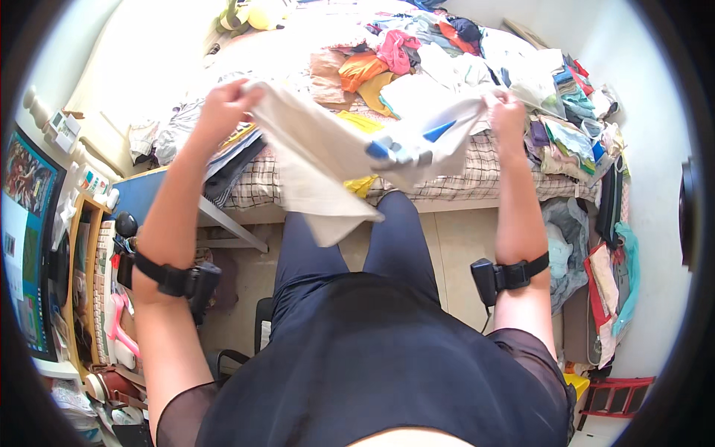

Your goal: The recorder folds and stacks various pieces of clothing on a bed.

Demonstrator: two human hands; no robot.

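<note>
A cream-white garment [316, 141] with blue and grey patches hangs spread between my two hands, sagging in the middle and blurred by motion. Its exact kind cannot be told. My left hand [225, 110] is closed on one upper end, and the cloth drops in a long fold below it. At the opposite end, my right hand [507, 118] pinches the cloth at about the same height. Behind the garment is the bed [447, 188] with a checked cover, and a yellow cloth [360, 186] shows partly past it.
Heaped clothes [398, 56] lie across the bed, with folded stacks [570, 145] at its right end. On the left stand a monitor [30, 238], a keyboard [100, 287] and a desk with small items. More clothes hang at the right [614, 276], above a red rack [618, 397].
</note>
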